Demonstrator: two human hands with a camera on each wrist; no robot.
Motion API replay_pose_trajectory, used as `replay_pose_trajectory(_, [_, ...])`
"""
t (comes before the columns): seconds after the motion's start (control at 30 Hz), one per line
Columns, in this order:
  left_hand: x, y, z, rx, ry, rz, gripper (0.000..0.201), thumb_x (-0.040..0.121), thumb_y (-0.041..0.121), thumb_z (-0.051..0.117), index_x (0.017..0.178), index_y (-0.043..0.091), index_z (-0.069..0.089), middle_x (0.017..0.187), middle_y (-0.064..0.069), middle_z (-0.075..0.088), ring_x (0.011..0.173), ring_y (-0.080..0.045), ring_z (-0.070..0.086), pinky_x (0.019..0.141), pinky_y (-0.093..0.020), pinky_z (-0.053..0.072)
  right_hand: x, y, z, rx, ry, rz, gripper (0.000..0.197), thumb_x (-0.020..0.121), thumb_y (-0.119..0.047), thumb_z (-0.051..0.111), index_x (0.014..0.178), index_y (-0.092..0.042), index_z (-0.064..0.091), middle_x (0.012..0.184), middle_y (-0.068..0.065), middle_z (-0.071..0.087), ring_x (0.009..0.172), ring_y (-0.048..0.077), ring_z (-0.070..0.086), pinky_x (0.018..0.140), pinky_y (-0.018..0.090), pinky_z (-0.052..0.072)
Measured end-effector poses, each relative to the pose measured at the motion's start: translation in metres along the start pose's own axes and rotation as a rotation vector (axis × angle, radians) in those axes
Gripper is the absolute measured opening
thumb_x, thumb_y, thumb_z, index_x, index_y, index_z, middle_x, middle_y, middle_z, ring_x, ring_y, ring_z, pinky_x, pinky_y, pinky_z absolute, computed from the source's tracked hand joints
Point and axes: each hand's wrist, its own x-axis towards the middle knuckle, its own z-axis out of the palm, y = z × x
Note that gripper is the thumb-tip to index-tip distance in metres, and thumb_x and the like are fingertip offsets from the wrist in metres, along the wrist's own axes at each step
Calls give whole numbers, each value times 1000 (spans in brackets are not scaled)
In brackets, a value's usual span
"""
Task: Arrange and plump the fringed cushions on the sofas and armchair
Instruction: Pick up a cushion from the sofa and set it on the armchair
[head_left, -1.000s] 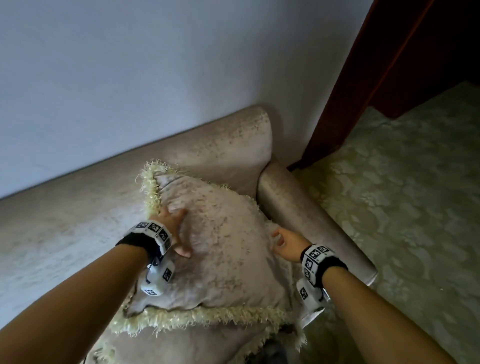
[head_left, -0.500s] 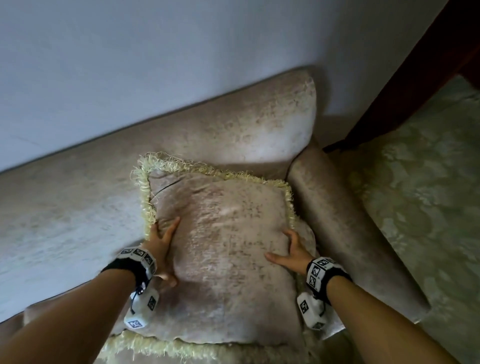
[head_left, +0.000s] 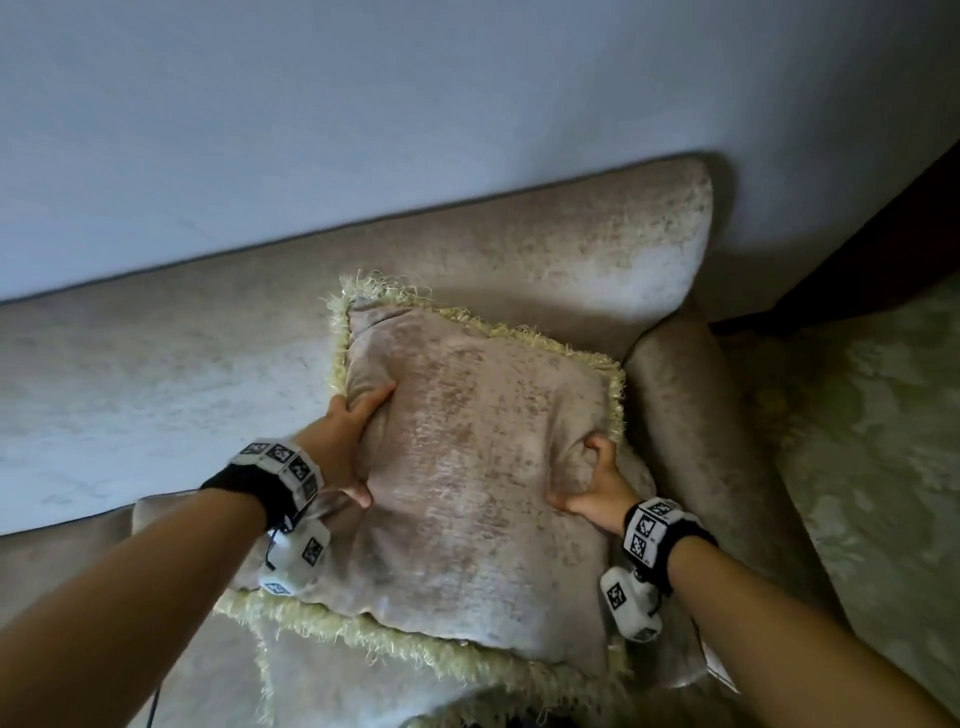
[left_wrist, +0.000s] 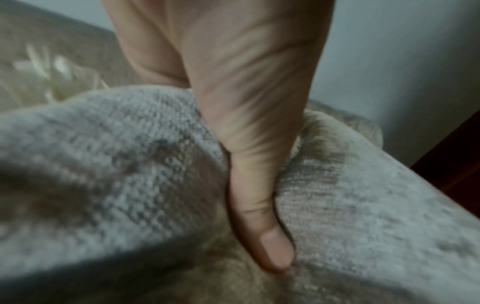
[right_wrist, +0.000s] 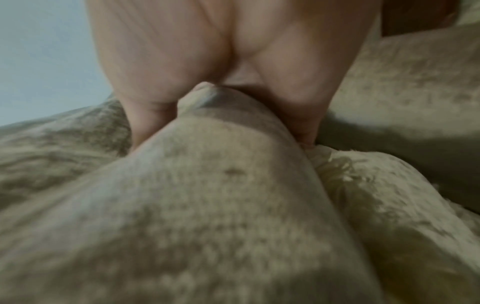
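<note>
A beige cushion (head_left: 478, 467) with a pale yellow fringe leans in the sofa's right corner against the backrest (head_left: 519, 249) and the armrest (head_left: 691, 415). My left hand (head_left: 348, 447) grips its left side, the thumb (left_wrist: 262, 230) pressed into the front and the fingers hidden behind. On the right side my right hand (head_left: 592, 483) squeezes a fold of the cushion (right_wrist: 207, 185) between thumb and fingers. A second fringed cushion (head_left: 363, 675) lies flat under the first, mostly covered.
The pale wall (head_left: 363, 130) rises straight behind the sofa. A patterned green carpet (head_left: 872, 441) covers the floor to the right of the armrest. Dark wooden furniture or a door frame (head_left: 883, 234) stands at the far right.
Both hands went from lying flat on the cushion's face to gripping its sides. The cushion now bulges between them, and the view has moved in closer.
</note>
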Motion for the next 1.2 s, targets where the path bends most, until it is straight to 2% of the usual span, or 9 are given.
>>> replay_pose_trajectory(0.17, [-89,-13,1,-135,156,-151,163,32,43,98,142,53,-21,138,-16,27,116,-41,54,100,-48,47,-10,-61,-9,-106,-65,-185,106,64,-24,91,142,-23,19,133,-2,36,124,15,38,99,26,31])
replay_pose_trajectory(0.33, [-159,-32,68,-356,198,-321,163,27,56,94,144,49,-20,143,-20,25,135,-42,34,108,-52,38,5,-115,7,-442,-261,-202,117,39,-62,90,131,-48,19,135,-8,45,123,19,49,105,38,41])
replay_pose_trajectory(0.43, [-178,-39,118,-448,137,-405,157,28,66,90,137,57,-23,143,-16,24,131,-40,41,105,-50,42,6,-119,31,-549,-351,-158,110,58,-49,89,144,-33,22,140,-5,43,125,22,48,98,28,36])
replay_pose_trajectory(0.57, [-178,-59,149,-551,93,-455,149,32,72,85,146,43,-6,141,-10,29,127,-32,46,107,-45,42,7,-106,61,-530,-282,-111,96,68,-63,76,141,-28,24,143,3,43,124,26,50,95,32,39])
replay_pose_trajectory(0.67, [-166,-76,150,-625,155,-505,143,32,76,82,147,37,7,141,-9,28,133,-31,33,110,-49,37,14,-107,77,-498,-172,-75,88,72,-70,67,137,-29,25,142,8,42,119,30,52,89,32,41])
replay_pose_trajectory(0.8, [-142,-88,147,-606,129,-550,168,16,77,82,143,48,-25,149,-18,24,136,-41,31,108,-59,35,27,-110,84,-412,-162,-86,98,70,-65,73,145,-33,17,147,10,39,116,30,52,97,34,39])
replay_pose_trajectory(0.9, [-126,-88,151,-620,7,-497,175,22,65,89,130,42,-47,154,-17,32,136,-37,40,109,-55,34,29,-110,85,-414,-172,-46,118,64,-67,77,152,-34,4,154,10,32,132,34,42,106,38,33])
replay_pose_trajectory(1.03, [-123,-97,165,-627,-18,-524,179,16,67,88,137,36,-40,154,-15,30,136,-37,38,108,-55,36,20,-113,93,-453,-103,-75,128,49,-76,78,150,-38,9,156,10,27,138,33,35,113,46,30])
replay_pose_trajectory(1.2, [-147,-120,175,-655,139,-461,160,37,56,93,147,19,-18,140,-12,48,125,-30,49,106,-43,41,1,-142,114,-464,-63,-184,133,34,-83,77,145,-45,15,151,6,35,131,31,45,109,49,38])
